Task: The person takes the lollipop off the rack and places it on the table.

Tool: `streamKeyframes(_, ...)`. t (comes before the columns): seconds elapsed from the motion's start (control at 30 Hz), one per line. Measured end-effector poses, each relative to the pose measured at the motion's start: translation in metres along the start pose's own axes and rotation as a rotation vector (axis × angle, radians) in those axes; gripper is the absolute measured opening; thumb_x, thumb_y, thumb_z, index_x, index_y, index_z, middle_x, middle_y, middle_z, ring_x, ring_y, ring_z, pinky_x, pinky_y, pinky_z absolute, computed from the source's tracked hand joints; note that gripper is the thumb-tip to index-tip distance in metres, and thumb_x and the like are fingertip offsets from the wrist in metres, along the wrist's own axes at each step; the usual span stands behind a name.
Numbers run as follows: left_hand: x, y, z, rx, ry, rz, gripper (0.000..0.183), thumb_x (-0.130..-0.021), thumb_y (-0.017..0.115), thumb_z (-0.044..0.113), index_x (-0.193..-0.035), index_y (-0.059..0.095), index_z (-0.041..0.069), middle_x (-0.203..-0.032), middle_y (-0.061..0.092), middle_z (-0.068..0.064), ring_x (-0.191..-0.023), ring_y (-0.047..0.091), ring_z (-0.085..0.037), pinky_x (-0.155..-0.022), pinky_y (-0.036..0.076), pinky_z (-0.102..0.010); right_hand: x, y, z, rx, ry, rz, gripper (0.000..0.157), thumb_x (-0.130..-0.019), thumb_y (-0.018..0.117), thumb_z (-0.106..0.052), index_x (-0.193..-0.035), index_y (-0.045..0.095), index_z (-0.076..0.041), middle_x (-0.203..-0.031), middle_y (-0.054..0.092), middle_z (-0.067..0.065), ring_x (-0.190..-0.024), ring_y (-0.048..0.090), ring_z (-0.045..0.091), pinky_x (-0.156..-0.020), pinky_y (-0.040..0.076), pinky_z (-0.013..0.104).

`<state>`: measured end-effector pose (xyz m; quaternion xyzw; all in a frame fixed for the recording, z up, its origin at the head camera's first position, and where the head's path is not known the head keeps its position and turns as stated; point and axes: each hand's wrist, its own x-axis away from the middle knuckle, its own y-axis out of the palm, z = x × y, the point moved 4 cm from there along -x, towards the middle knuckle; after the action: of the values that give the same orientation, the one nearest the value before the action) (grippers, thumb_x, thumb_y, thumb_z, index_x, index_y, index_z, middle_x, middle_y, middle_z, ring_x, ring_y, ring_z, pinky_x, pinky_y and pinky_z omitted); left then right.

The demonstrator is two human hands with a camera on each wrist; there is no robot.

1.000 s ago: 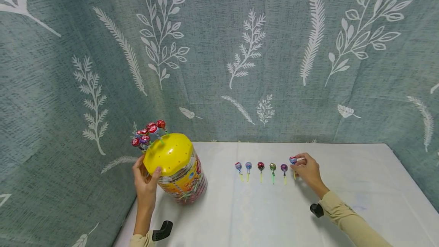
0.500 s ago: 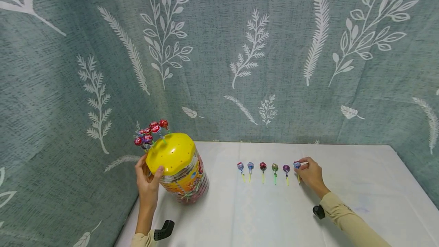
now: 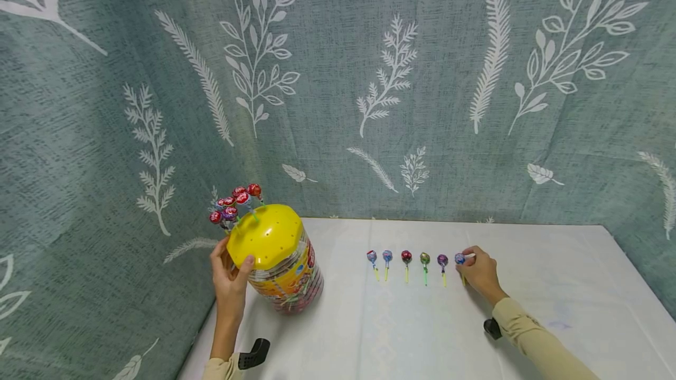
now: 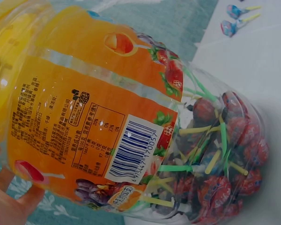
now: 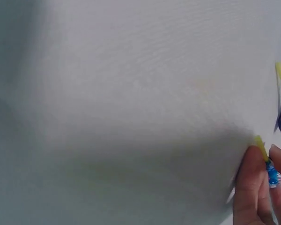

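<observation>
My left hand point(image 3: 229, 289) grips the rim of a clear plastic candy jar point(image 3: 293, 280), its thumb on the yellow lid point(image 3: 266, 236). The jar leans towards the left hand. Several wrapped lollipops point(image 3: 241, 198) stand in holes at the lid's far left. In the left wrist view, more lollipops point(image 4: 215, 192) fill the jar's lower part, below the orange label point(image 4: 84, 103). At the right end of a row on the table, my right hand point(image 3: 482, 274) pinches a blue-wrapped lollipop point(image 5: 273, 175) with a yellow stick. Its fingers partly cover it.
To the left of the right hand, several lollipops lie in a row, among them a purple one point(image 3: 442, 260), a green one point(image 3: 425, 258) and a red one point(image 3: 406, 257). A leaf-patterned curtain point(image 3: 327, 87) hangs behind and left of the white table point(image 3: 412, 333).
My right hand has brought the blue-wrapped lollipop nearer and slightly right, level with the row. The left hand keeps its grip on the jar. The head view has turned slightly left.
</observation>
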<state>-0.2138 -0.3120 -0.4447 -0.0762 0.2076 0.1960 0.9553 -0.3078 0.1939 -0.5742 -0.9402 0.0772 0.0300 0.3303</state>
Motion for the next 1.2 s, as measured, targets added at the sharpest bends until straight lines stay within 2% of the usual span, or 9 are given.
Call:
streamKeyframes(0.13,0.000,0.000,0.001,0.009,0.004,0.001,0.065,-0.087,0.058,0.006,-0.145,0.029,0.015,-0.139,0.036,-0.002,-0.124,0.037,-0.016,-0.097,0.033,-0.019,0.000,0.000,-0.002,0.002,0.008,-0.015,0.033,-0.076,0.070,-0.001,-0.104,0.055,0.009,-0.066,0.055,0.007,-0.054,0.049,0.017,-0.047,0.041,0.030)
streamKeyframes(0.27,0.000,0.001,0.001,0.009,0.004,0.001,0.065,-0.087,0.058,0.006,-0.145,0.029,0.015,-0.139,0.036,-0.002,-0.125,0.037,-0.016,-0.096,0.033,-0.019,0.001,-0.002,-0.004,0.026,0.017,-0.016,0.034,-0.076,0.070,-0.003,-0.103,0.054,0.008,-0.068,0.054,0.009,-0.058,0.049,0.019,-0.050,0.040,0.031)
streamKeyframes(0.63,0.000,0.000,0.000,0.008,0.006,0.005,0.065,-0.088,0.058,0.005,-0.145,0.030,0.015,-0.140,0.036,-0.001,-0.125,0.037,-0.015,-0.096,0.033,-0.020,0.002,-0.012,-0.007,0.034,0.008,0.043,0.030,-0.081,0.066,-0.006,-0.105,0.053,0.007,-0.072,0.052,0.011,-0.060,0.048,0.023,-0.053,0.039,0.033)
streamKeyframes(0.97,0.000,-0.001,-0.001,0.016,-0.010,0.005,0.064,-0.088,0.058,0.006,-0.145,0.029,0.016,-0.138,0.036,-0.001,-0.123,0.037,-0.015,-0.095,0.033,-0.020,-0.010,-0.020,-0.036,-0.035,-0.029,0.055,0.028,-0.081,0.068,-0.005,-0.105,0.057,0.005,-0.078,0.058,0.012,-0.070,0.057,0.027,-0.060,0.044,0.035)
streamKeyframes(1.2,0.000,0.000,0.001,0.017,-0.011,0.006,0.064,-0.088,0.057,0.006,-0.145,0.030,0.016,-0.138,0.037,-0.001,-0.123,0.037,-0.014,-0.095,0.033,-0.019,-0.016,-0.027,-0.062,-0.117,-0.042,0.037,0.026,-0.084,0.065,-0.006,-0.107,0.057,0.003,-0.085,0.059,0.015,-0.070,0.059,0.026,-0.055,0.048,0.031)
